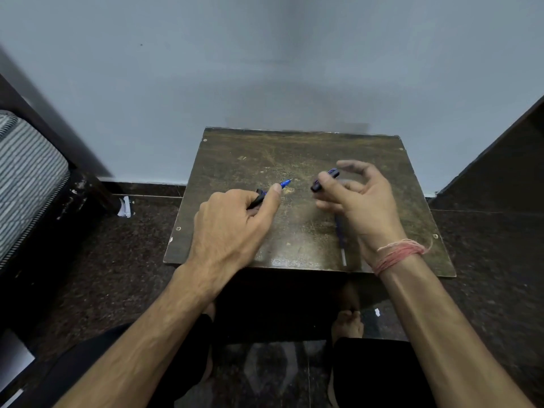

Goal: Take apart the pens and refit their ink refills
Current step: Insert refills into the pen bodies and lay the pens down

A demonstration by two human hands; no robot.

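Observation:
My left hand grips a blue pen with a black grip, its tip pointing up and to the right over the small wooden table. My right hand pinches a dark pen cap between thumb and forefinger, a short way right of the pen's tip and apart from it. Under my right palm a second pen part lies on the table, blue with a pale lower end, running toward the front edge. It is partly hidden by the hand.
The table stands against a pale wall on a dark stone floor. A striped cushion on a dark frame is at the left, and dark furniture at the right. My knees and a bare foot show below the table.

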